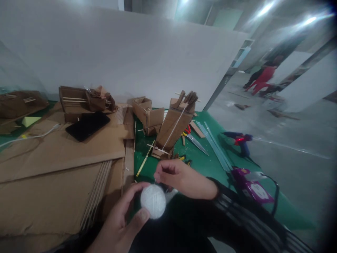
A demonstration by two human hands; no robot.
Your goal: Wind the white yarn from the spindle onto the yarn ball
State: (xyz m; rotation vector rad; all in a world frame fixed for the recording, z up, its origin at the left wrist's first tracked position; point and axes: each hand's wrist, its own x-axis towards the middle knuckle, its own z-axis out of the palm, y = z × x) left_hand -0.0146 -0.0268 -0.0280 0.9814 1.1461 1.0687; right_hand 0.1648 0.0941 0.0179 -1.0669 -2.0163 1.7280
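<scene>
A white ball of string sits in my left hand, gripped at its side between thumb and fingers. Just above the ball, my right hand pinches the loose end of the string between thumb and fingertips. Beyond my hands stands a cardboard model with a string running down its length and sticks through both ends. A yellow pencil-like stick lies left of that model. Scissors with red and yellow handles lie on its right.
Cardboard sheets cover the left side, with a black phone on them. Cardboard boxes stand behind. On the right of the green table are clear glue sticks, a glue gun and a purple box. A person in red is farther off.
</scene>
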